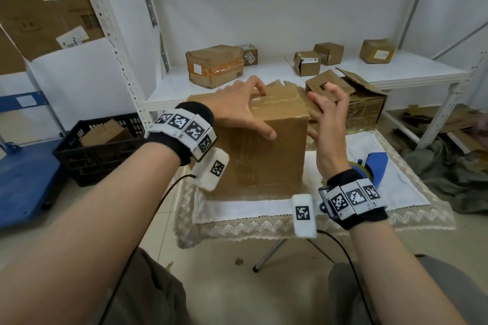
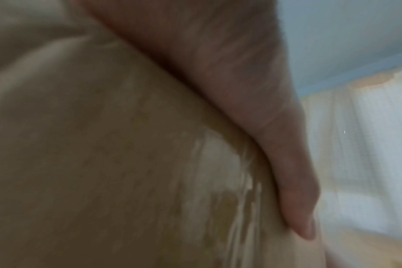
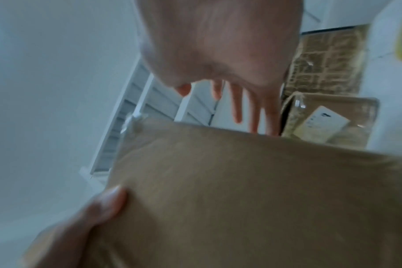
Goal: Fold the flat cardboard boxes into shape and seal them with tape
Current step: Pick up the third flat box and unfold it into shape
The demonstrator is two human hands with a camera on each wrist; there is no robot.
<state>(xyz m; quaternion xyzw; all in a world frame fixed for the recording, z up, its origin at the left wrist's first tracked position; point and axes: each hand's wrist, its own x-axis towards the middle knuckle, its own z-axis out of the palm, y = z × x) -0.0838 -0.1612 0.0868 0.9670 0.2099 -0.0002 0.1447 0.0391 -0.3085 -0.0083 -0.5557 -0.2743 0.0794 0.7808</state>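
On the small worktop (image 1: 264, 210), which is draped with a white lace-edged cloth, stands the cardboard box (image 1: 264, 150), folded up into shape with glossy clear tape running across its top and down its near face; the left hand (image 1: 237, 109) lies spread over the top left part of the box, fingers straight and reaching across the taped seam, thumb pressed flat against the near face just below the top edge; in the left wrist view, which is blurred, the thumb (image 2: 296, 199) lies along the cardboard beside streaks of shiny tape; the right hand (image 1: 328, 124) stands at the box's right side with its fingers loosely spread and released, gripping nothing; whether its fingers touch the side wall cannot be told from the head view, and the right wrist view shows them splayed in the air beyond the far edge of the box; a blue tape dispenser (image 1: 375, 166) with a yellowish roll rests on the cloth to the right of the box, just behind the right wrist; behind the worktop a white shelf (image 1: 290, 71) carries several smaller taped boxes and an open, torn carton (image 1: 361, 105); a black crate (image 1: 97, 150) holding cardboard sits on the floor to the left.
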